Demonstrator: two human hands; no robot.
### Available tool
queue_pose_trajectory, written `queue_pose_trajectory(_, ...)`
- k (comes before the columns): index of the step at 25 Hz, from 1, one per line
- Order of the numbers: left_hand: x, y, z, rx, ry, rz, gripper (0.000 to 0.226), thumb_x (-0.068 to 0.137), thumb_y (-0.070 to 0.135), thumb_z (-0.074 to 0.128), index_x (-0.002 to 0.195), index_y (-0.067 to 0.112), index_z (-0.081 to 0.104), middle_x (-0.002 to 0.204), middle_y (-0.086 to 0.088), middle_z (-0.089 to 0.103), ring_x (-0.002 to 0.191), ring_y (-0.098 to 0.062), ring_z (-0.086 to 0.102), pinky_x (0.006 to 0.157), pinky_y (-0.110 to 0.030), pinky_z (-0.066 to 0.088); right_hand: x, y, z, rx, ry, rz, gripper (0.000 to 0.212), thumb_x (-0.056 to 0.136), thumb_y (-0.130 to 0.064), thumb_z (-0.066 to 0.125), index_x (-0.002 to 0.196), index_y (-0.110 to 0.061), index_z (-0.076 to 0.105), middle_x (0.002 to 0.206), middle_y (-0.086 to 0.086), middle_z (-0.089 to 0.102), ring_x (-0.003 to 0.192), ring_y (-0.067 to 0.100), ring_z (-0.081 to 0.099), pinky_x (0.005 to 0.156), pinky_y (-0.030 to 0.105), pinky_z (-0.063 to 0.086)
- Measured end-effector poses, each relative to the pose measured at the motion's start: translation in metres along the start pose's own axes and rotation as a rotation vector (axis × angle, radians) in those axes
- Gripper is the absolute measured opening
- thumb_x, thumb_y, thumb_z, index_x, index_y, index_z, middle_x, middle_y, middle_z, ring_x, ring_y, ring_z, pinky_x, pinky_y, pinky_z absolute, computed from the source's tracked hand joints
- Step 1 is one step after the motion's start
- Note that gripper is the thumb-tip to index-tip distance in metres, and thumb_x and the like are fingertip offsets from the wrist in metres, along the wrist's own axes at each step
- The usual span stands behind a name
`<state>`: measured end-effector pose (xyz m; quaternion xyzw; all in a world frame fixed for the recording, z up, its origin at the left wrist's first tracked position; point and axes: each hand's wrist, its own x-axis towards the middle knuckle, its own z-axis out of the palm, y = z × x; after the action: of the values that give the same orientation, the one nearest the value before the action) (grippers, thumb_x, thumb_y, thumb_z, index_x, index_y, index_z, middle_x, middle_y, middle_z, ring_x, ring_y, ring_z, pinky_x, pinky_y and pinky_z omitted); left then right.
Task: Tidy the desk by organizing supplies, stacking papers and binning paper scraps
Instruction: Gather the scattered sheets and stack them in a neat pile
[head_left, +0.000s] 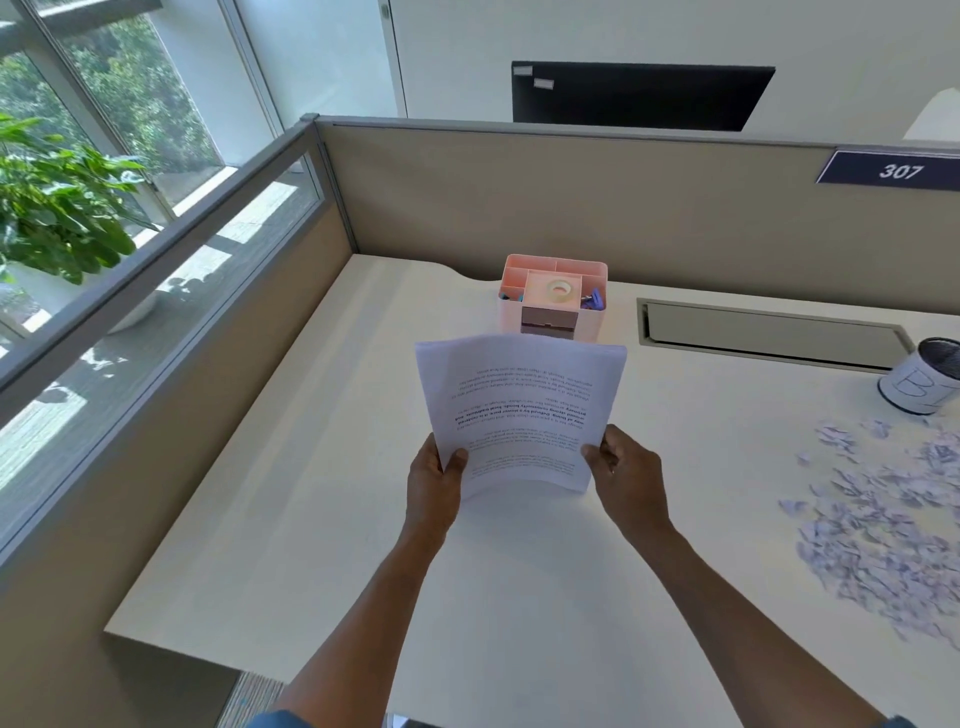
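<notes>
Pinching the papers (519, 415), both hands' fingers (457, 460) mostly hidden behind; print unreadable.

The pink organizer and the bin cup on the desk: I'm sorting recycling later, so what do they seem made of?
The pink organizer looks like moulded plastic with a matte finish: smooth thin walls, uniform colour, rounded corners. The bin cup appears to be dark metal mesh, judging by its finely perforated inner wall, with a white paper label wrapped outside; metal is a guess.

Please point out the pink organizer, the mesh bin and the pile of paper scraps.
pink organizer (587, 322): head view, on its front wall.
mesh bin (917, 382): head view, on its white label.
paper scraps (878, 525): head view, at the pile's middle.
</notes>
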<state>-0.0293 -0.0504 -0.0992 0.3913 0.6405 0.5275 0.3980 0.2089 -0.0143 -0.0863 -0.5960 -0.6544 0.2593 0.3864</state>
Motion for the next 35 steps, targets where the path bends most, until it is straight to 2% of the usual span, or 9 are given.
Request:
queue_pose_trajectory(2,-0.002,0.002,0.000,-0.006,0.017,0.003,0.036,0.099,0.007,0.054,0.107,0.041,0.062,0.104,0.019,0.072,0.100,-0.001,0.066,0.075,-0.012,0.050,-0.001,0.000,0.002,-0.016,0.032,-0.026,0.020,0.093,-0.014,0.062,0.076,-0.012,0.051,0.061,0.005,0.058,0.056,0.025,0.048,0.051,0.034,0.040)
queue_pose_trajectory(5,-0.005,0.002,0.003,0.007,0.026,0.003,0.036,0.099,0.007,0.052,0.113,0.039,0.061,0.106,0.021,0.071,0.101,0.002,0.064,0.074,-0.008,0.049,-0.003,-0.001,0.007,-0.019,0.034,-0.027,0.017,0.094,-0.013,0.059,0.079,-0.010,0.052,0.065,0.007,0.061,0.060,0.029,0.053,0.053,0.038,0.044)
queue_pose_trajectory(8,-0.004,-0.001,0.006,0.027,0.037,-0.009,0.034,0.099,0.004,0.049,0.116,0.031,0.061,0.111,0.013,0.070,0.107,-0.007,0.063,0.081,-0.018,0.047,-0.007,0.000,0.010,-0.030,0.034,-0.038,0.018,0.095,-0.009,0.057,0.079,-0.006,0.049,0.062,0.011,0.056,0.059,0.033,0.046,0.052,0.041,0.041)
queue_pose_trajectory(12,-0.002,-0.003,0.005,0.047,0.044,-0.024,0.034,0.099,0.004,0.048,0.119,0.028,0.061,0.112,0.012,0.070,0.107,-0.007,0.063,0.081,-0.021,0.048,-0.009,0.003,0.008,-0.027,0.024,-0.035,0.019,0.096,-0.007,0.055,0.078,-0.009,0.047,0.063,0.008,0.055,0.060,0.032,0.045,0.052,0.036,0.036)
queue_pose_trajectory(16,0.000,-0.001,0.005,0.040,0.039,-0.038,0.035,0.098,0.004,0.049,0.119,0.029,0.061,0.111,0.014,0.070,0.104,-0.003,0.063,0.081,-0.020,0.047,-0.012,0.002,0.008,-0.002,0.018,-0.047,0.026,0.097,-0.005,0.053,0.079,-0.021,0.043,0.062,-0.007,0.052,0.056,0.014,0.039,0.052,0.028,0.032)
queue_pose_trajectory(18,0.000,-0.001,0.006,0.050,0.037,-0.046,0.035,0.098,0.004,0.048,0.122,0.027,0.059,0.113,0.012,0.069,0.106,-0.006,0.062,0.084,-0.022,0.047,-0.012,0.002,0.009,0.003,0.004,-0.047,0.025,0.097,-0.006,0.052,0.081,-0.023,0.044,0.063,-0.011,0.051,0.057,0.011,0.041,0.053,0.024,0.032)
queue_pose_trajectory(22,-0.001,-0.005,0.007,0.058,0.037,-0.052,0.037,0.099,0.003,0.047,0.127,0.026,0.056,0.117,0.008,0.068,0.111,-0.013,0.061,0.089,-0.028,0.048,-0.013,0.004,0.011,-0.013,-0.022,-0.037,0.019,0.098,-0.006,0.049,0.082,-0.014,0.047,0.064,-0.003,0.052,0.060,0.022,0.042,0.054,0.030,0.033)
queue_pose_trajectory(27,-0.001,-0.005,0.006,0.032,0.025,-0.050,0.037,0.099,0.001,0.047,0.125,0.025,0.058,0.116,0.008,0.069,0.112,-0.015,0.062,0.089,-0.028,0.048,-0.015,0.004,0.012,-0.033,-0.024,-0.034,0.020,0.098,-0.004,0.049,0.083,-0.017,0.048,0.064,-0.012,0.051,0.058,0.012,0.042,0.054,0.027,0.034)
queue_pose_trajectory(35,-0.001,-0.006,0.006,0.047,0.018,-0.056,0.039,0.099,0.001,0.047,0.129,0.025,0.055,0.120,0.006,0.067,0.115,-0.016,0.060,0.094,-0.032,0.048,-0.016,0.001,0.011,-0.039,-0.034,-0.047,0.024,0.098,-0.004,0.049,0.083,-0.022,0.044,0.065,-0.011,0.050,0.058,0.016,0.041,0.053,0.028,0.032)
